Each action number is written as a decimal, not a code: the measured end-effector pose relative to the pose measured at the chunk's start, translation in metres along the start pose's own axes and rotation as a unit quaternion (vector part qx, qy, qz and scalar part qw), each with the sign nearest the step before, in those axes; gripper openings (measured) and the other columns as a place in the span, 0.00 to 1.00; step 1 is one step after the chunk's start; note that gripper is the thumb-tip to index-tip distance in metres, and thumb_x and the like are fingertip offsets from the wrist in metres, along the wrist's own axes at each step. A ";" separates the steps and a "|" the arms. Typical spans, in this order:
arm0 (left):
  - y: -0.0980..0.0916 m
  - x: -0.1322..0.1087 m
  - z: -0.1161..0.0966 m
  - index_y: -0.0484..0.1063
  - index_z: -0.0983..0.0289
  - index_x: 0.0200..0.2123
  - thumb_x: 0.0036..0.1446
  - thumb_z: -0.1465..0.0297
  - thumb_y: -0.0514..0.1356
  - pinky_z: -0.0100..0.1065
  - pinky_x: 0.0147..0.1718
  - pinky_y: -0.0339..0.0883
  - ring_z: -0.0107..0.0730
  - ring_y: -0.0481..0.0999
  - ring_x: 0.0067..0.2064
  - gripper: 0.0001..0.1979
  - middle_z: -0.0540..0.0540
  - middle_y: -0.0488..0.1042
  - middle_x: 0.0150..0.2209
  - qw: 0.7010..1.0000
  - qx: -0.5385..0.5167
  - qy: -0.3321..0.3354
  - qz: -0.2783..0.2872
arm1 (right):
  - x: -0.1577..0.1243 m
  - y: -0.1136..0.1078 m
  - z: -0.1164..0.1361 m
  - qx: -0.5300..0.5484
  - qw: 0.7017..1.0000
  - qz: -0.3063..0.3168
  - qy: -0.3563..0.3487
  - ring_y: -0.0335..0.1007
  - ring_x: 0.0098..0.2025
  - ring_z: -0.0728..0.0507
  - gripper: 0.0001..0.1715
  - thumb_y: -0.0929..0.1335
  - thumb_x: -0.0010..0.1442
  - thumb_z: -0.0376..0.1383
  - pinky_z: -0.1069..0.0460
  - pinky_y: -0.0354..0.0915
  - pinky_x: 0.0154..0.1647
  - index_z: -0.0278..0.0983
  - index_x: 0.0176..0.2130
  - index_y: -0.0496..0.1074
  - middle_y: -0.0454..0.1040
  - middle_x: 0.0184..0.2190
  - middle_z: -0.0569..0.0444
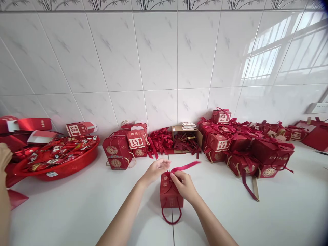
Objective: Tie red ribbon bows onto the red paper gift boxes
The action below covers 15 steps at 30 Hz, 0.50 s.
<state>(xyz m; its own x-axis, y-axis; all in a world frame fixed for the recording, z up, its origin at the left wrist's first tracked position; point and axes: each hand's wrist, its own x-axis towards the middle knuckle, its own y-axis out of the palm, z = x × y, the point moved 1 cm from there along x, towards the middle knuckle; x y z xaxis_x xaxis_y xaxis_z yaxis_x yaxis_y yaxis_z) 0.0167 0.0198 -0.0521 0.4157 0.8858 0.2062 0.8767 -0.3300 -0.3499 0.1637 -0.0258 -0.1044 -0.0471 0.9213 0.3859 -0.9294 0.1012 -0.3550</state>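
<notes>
A small red gift box (171, 197) stands on the white tabletop in front of me, its dark red cord handle hanging down on the near side. A pink-red ribbon (188, 166) lies over its top, and one loose end sticks out to the right. My right hand (183, 185) pinches the ribbon at the top of the box. Just left of the box top, my left hand (156, 171) is raised with its fingers loosely curled and apart, and I see nothing in it.
At left is a red basin (74, 167) of wrapped sweets, with a person's sleeve (4, 160) at the edge. Red boxes (116, 152), a ribbon heap (161, 140) and a carton (176, 128) of ribbon pieces line the wall. Ribboned boxes (220, 143) are stacked at right.
</notes>
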 end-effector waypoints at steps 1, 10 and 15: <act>0.000 -0.005 0.007 0.76 0.64 0.38 0.50 0.58 0.63 0.41 0.47 0.67 0.42 0.76 0.44 0.17 0.59 0.78 0.41 1.000 0.006 -0.001 -0.004 | 0.000 0.000 -0.001 0.013 1.000 0.003 0.001 0.57 0.24 0.47 0.25 0.60 0.61 0.46 0.52 0.56 0.29 0.38 0.18 0.57 0.61 0.18 0.57; 0.015 -0.033 0.029 0.75 0.63 0.30 0.53 0.64 0.61 0.43 0.49 0.66 0.42 0.75 0.46 0.08 0.59 0.79 0.38 0.996 0.015 0.025 -0.083 | -0.002 0.004 -0.008 0.101 0.990 -0.069 0.067 0.64 0.23 0.47 0.15 0.65 0.56 0.47 0.53 0.61 0.27 0.38 0.37 0.63 0.72 0.20 0.57; 0.018 -0.040 0.026 0.73 0.63 0.30 0.54 0.67 0.59 0.40 0.47 0.67 0.39 0.76 0.45 0.06 0.57 0.78 0.39 0.995 0.051 0.058 -0.070 | -0.004 0.005 -0.005 0.085 0.993 -0.062 0.046 0.69 0.28 0.45 0.13 0.65 0.57 0.44 0.51 0.65 0.33 0.38 0.35 0.70 0.76 0.26 0.53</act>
<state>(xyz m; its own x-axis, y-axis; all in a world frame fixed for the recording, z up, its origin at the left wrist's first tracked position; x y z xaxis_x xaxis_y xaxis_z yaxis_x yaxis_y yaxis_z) 0.0096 -0.0131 -0.0908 0.3222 0.8751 0.3611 0.9008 -0.1662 -0.4010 0.1607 -0.0273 -0.1120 0.0971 0.9370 0.3357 -0.9747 0.1577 -0.1585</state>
